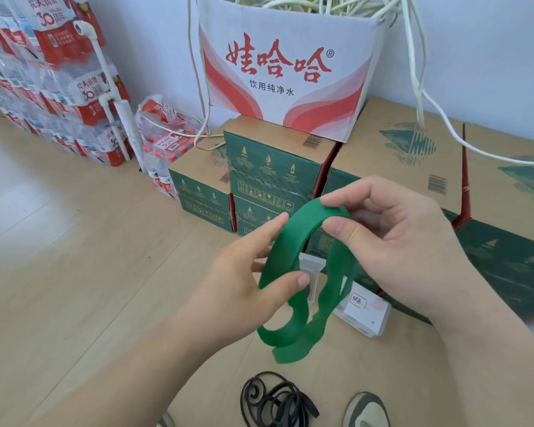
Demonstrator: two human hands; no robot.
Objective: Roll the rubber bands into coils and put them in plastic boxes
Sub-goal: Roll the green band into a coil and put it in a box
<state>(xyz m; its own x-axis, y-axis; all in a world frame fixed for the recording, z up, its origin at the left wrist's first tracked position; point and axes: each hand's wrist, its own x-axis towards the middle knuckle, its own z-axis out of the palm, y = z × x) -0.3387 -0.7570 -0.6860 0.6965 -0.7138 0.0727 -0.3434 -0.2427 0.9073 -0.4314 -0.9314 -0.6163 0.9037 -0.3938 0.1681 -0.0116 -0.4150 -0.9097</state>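
Centrally, my left hand (259, 282) and right hand (392, 241) each pinch the green rubber band (293, 272), loosely looped above the plastic box (367, 312); slackened grip would probably let its coils spring open

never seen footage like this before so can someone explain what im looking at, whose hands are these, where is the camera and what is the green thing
There is no machine here. The one picture comes from a camera worn on a person's head, looking forward and down, so the two bare hands are that person's own.

The left hand and the right hand together hold a green rubber band, a wide flat strip bent into loose loops; it is not yet a tight coil.

Below it, on flattened cardboard on the floor, lies a black rubber band, loosely tangled. Behind the green loops sit clear plastic boxes, one bearing a handwritten label. Further back stand stacked cartons and packs of bottled water.
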